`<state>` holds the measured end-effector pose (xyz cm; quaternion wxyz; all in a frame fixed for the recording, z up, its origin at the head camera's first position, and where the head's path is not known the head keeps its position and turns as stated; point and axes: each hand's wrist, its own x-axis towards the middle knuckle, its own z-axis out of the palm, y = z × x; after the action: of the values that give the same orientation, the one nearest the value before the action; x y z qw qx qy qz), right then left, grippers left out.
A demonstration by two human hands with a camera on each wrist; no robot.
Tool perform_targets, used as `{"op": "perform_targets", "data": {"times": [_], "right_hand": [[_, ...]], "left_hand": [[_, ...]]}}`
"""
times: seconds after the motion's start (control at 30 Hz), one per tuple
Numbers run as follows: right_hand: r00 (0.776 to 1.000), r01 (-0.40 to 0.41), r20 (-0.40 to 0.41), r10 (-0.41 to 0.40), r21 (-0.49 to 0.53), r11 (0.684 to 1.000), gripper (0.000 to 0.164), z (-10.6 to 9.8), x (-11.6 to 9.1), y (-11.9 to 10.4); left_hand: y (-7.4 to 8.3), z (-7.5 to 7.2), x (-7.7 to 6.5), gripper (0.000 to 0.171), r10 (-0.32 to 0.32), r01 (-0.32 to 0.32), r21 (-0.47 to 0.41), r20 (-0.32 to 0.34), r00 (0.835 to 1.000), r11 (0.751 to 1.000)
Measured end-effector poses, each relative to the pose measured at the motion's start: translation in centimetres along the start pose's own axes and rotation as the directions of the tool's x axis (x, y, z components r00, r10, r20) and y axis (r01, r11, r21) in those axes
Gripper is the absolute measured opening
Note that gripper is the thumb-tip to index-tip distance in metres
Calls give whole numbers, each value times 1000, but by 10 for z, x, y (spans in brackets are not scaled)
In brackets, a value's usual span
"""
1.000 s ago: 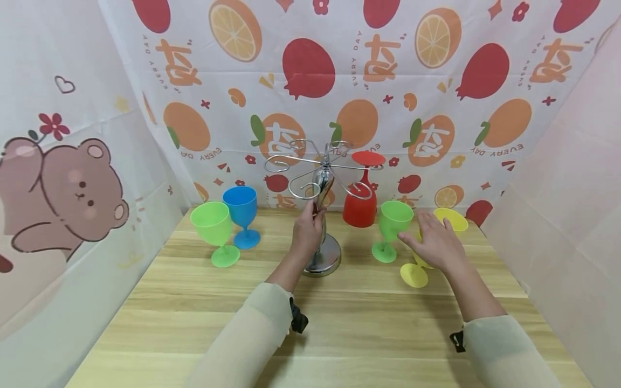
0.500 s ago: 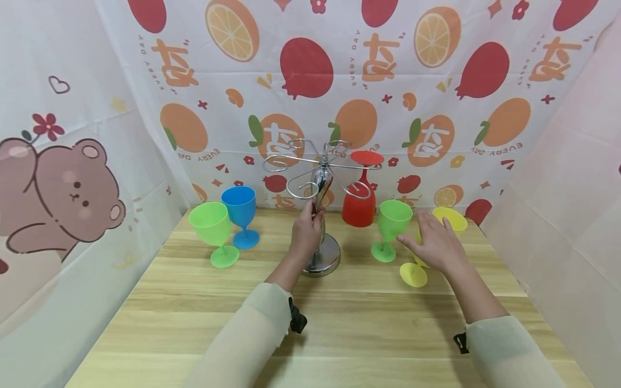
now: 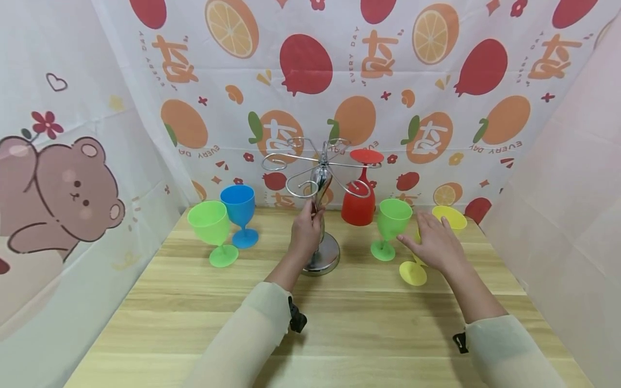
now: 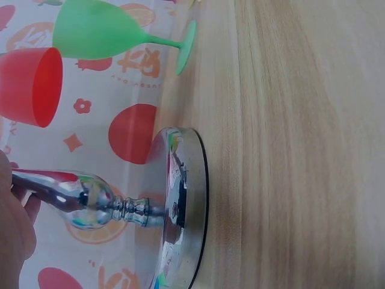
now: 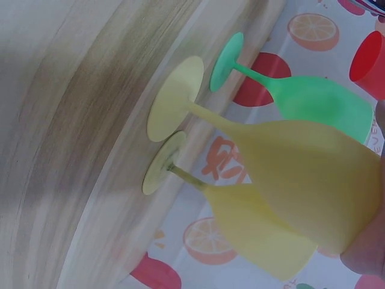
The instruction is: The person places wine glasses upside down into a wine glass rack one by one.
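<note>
My left hand (image 3: 306, 229) grips the upright post of a chrome stemware rack (image 3: 324, 258) with curled wire arms. From one right-hand arm a red goblet (image 3: 358, 207) hangs upside down. My right hand (image 3: 439, 242) lies over the nearer yellow goblet (image 5: 307, 174), fingers extended and thumb spread to the left; in the head view it hides most of that bowl. In the right wrist view, parts of the hand show at the rim. Just behind stands another yellow goblet (image 3: 450, 216), upright. A green goblet (image 3: 394, 218) stands left of the thumb.
On the left of the wooden table (image 3: 349, 334) stand a green goblet (image 3: 211, 223) and a blue goblet (image 3: 239, 205), both upright. A fruit-print cloth (image 3: 305, 70) hangs along the back edge, and pale cloths close off both sides.
</note>
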<state>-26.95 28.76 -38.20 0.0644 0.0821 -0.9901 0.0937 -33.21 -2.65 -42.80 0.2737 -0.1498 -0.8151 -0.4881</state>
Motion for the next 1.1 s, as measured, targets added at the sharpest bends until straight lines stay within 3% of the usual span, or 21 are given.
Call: {"op": "perform_targets", "data": {"times": [0.33, 0.87, 1.1], "right_hand": [[998, 5, -61, -6, -18, 1000, 85, 3, -1, 1], [971, 103, -200, -129, -136, 985, 45, 9, -3, -1], [967, 107, -203, -152, -216, 970, 45, 12, -11, -6]], "left_hand": [[-2, 2, 1, 15, 20, -20, 11, -4, 1000, 1000], [-4, 1, 2, 15, 13, -13, 15, 2, 1000, 1000], [-4, 0, 1, 15, 3, -3, 24, 8, 1000, 1000]]}}
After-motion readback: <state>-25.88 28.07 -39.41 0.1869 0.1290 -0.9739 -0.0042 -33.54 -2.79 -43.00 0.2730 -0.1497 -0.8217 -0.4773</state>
